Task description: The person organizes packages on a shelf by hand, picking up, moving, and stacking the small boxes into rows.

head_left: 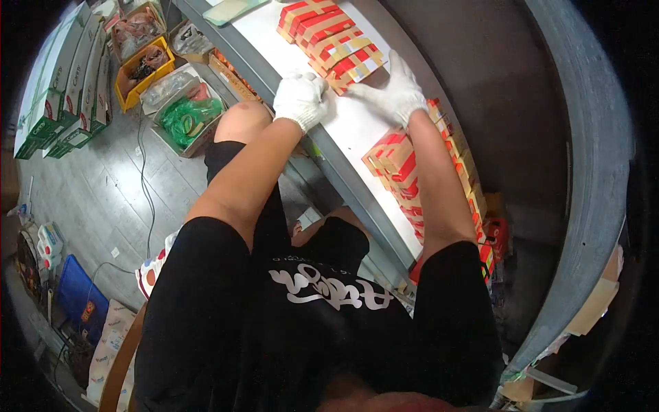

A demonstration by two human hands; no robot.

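Both hands wear white gloves. My left hand (300, 97) rests at the near edge of the white tabletop (261, 39), its fingers curled; whether anything is inside them is hidden. To its right, my right hand (396, 89) has thumb and fingers spread around the near end of a row of small red and tan boxes (331, 40). Its thumb is close to the lowest box, and I cannot make out whether it touches. Below my right hand, a second row of red and tan boxes (396, 165) runs down the table, partly behind my right forearm.
Green and white long cartons (65, 82) stand on the floor at the left. Beside them are a yellow bin (145, 71) and a box with a green plastic bag (185, 122). A cable (145, 185) crosses the floor. A blue panel (81, 296) is at lower left.
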